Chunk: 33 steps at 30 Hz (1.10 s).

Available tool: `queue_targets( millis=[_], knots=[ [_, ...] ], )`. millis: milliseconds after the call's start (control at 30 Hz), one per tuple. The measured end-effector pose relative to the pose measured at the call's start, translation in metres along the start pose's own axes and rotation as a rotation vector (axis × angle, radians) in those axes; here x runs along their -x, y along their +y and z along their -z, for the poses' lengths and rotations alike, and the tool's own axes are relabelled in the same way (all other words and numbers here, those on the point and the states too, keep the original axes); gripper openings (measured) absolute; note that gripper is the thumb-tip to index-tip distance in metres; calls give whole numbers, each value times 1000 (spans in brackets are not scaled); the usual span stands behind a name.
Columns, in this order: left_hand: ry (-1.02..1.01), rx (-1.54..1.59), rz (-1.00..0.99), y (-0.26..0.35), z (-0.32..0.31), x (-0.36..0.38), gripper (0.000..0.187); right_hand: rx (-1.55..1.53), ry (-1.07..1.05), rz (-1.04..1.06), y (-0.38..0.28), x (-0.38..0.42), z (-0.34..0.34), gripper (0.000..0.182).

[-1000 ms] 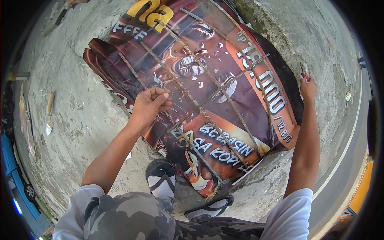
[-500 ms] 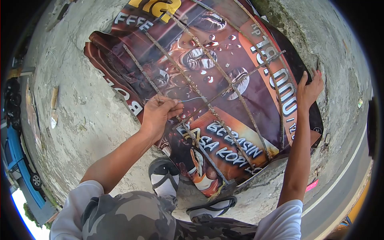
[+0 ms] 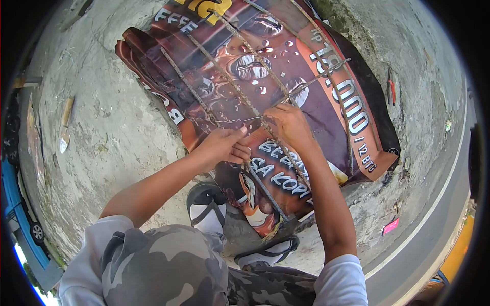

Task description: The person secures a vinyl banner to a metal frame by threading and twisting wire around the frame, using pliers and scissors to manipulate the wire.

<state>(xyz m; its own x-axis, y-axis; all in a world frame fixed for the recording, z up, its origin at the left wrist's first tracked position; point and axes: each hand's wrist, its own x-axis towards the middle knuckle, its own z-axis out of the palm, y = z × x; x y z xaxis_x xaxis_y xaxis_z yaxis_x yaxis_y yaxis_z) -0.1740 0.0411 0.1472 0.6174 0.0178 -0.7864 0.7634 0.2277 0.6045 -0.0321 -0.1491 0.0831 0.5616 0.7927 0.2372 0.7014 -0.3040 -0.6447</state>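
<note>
Rusty metal rods lie in a grid over a printed banner on the ground. A thin wire runs between my hands above the rods. My right hand is closed, its fingers pinching the wire's right end near a rod crossing. To the left, my left hand has its thumb raised and fingers curled, just below the wire; whether it holds the wire cannot be made out.
Red-handled pliers lie on the concrete right of the banner. A trowel lies at the left, a pink object at the lower right. My sandalled feet are below the banner. A blue vehicle stands far left.
My right hand has come from the banner's right edge to the middle and taken hold of the wire. My left hand has shifted slightly right and down. The pliers have come into sight.
</note>
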Motion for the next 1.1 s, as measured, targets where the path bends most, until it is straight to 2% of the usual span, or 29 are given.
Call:
queue_targets(
  millis=[67,167,267,367,467,567,667,767,867,967,1100],
  knots=[
    [-83,-735,-264,10,-2,16,27,78,-18,49,6,-7,4,15],
    [398,-1084,-1236,9,0,-7,23,129,-46,92,7,-18,5,14],
    [266,-1201,-724,11,13,-33,19,98,-62,94,2,-30,1,14],
    [235,-1007,-730,2,33,-55,18,51,-113,64,7,-36,-3,14],
    [14,-618,-319,4,43,-49,20,16,-170,23,12,-34,-17,14],
    [1,-390,-162,2,48,-41,20,-13,-278,31,9,-35,-26,15],
    [-5,-385,-146,1,55,-38,19,-23,-389,-14,-11,-40,-20,17],
    [-61,-129,-63,-2,47,-36,17,15,-433,-12,-24,-46,-20,17],
    [-240,119,5,-10,60,-44,16,34,-402,34,-27,-47,-24,15],
    [-209,125,12,-1,63,-30,17,25,-368,93,-32,-39,-13,20],
    [-212,-185,-54,8,57,-20,19,52,-394,146,-47,-25,1,30]
  ],
)
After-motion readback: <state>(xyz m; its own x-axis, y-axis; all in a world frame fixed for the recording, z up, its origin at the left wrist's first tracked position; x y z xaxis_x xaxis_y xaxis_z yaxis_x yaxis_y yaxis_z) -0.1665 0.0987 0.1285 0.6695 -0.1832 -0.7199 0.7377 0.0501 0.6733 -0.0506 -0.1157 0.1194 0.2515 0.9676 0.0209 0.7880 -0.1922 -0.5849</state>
